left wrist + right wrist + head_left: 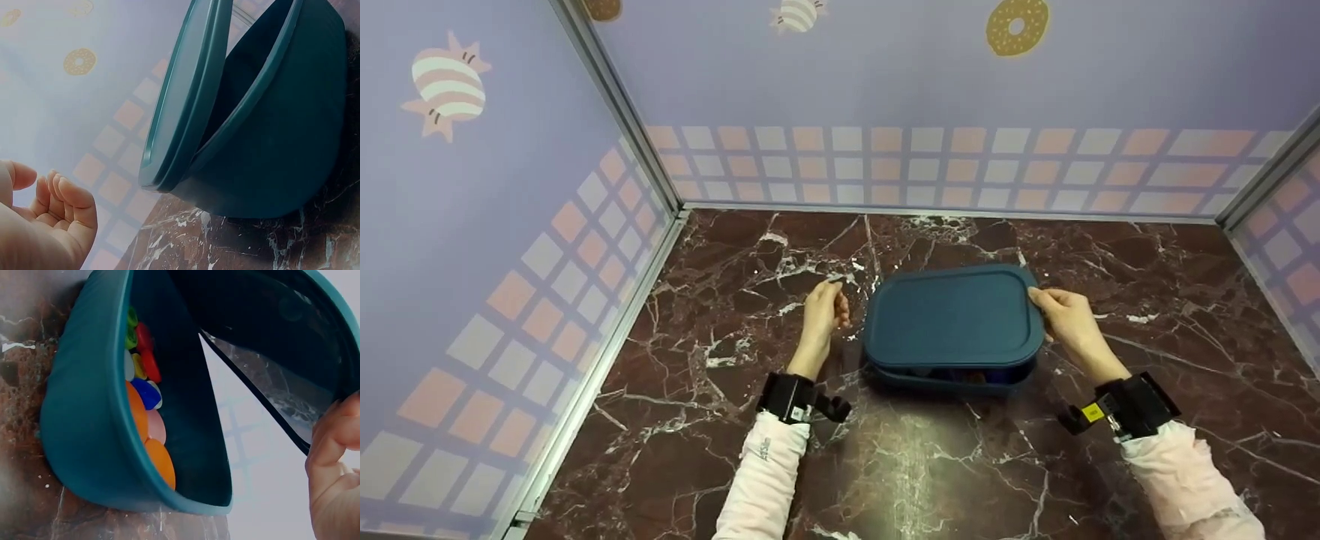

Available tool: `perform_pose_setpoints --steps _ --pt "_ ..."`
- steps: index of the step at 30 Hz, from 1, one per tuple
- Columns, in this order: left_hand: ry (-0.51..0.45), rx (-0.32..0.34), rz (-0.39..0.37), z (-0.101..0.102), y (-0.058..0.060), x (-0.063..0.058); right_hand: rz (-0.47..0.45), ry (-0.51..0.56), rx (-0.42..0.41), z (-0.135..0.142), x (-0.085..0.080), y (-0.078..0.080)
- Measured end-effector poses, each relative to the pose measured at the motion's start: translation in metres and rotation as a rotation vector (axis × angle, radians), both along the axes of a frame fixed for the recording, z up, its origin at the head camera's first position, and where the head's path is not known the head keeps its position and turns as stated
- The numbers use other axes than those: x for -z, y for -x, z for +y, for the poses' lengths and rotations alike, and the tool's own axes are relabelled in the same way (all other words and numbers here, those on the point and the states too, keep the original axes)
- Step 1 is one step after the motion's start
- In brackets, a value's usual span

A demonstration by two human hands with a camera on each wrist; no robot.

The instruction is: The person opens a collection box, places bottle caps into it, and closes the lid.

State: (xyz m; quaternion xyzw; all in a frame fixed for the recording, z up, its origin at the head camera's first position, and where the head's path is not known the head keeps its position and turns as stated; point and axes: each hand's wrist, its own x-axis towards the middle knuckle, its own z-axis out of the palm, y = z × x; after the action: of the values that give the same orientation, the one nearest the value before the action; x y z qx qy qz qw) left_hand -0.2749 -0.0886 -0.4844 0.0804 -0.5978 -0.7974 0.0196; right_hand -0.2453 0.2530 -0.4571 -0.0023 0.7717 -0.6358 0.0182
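Observation:
A dark teal lid sits tilted over a matching plastic box. Its left end touches the box rim, while the right end is raised. My right hand pinches that raised end between thumb and fingers. Inside the box, the right wrist view shows several colourful objects, among them an orange rounded one, a blue one and a red one; their kind is unclear. To the left of the box, my left hand hangs loosely curled, apart from the lid and holding nothing.
The box stands on a dark red marbled tabletop. Lilac panels with checks and sweets close off the back and the left side. Another panel stands at the right edge.

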Motion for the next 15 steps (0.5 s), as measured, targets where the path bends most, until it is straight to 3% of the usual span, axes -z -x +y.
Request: perform_pose_setpoints --steps 4,12,15 --pt "-0.001 0.008 -0.003 0.001 0.0 0.001 -0.063 -0.042 -0.05 0.005 0.001 -0.002" --pt "0.016 0.029 -0.019 0.003 -0.003 -0.003 -0.155 -0.237 -0.125 0.011 0.005 -0.004" --pt "0.021 0.033 -0.018 0.005 0.0 0.002 -0.153 -0.318 -0.15 0.013 0.006 -0.005"
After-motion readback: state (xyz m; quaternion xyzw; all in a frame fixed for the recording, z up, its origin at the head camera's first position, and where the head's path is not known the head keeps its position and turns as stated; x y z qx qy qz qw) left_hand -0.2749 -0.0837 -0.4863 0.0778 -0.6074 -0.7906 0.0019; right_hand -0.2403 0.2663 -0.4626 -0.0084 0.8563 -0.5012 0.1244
